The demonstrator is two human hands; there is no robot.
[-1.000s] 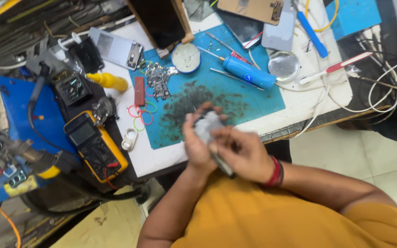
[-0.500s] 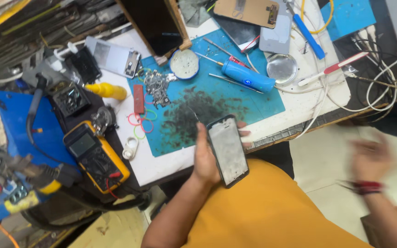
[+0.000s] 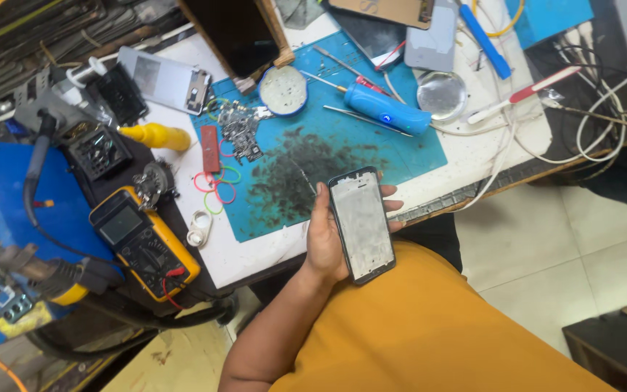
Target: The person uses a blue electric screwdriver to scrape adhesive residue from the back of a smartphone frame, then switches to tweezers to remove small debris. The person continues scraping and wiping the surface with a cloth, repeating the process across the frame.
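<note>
grey phone (image 3: 361, 225) gripped upright in left hand (image 3: 324, 239).

Left hand (image 3: 326, 239) grips phone (image 3: 361, 224) upright, just below blue mat (image 3: 400, 149) — yellow multimeter (image 3: 144, 243) left of mat.

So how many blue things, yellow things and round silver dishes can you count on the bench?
Blue: 3, the mat, the fat screwdriver, the flat pry tool
Yellow: 2, the meter, the screwdriver handle
Round silver dishes: 2, one, another
Total: 7
</note>
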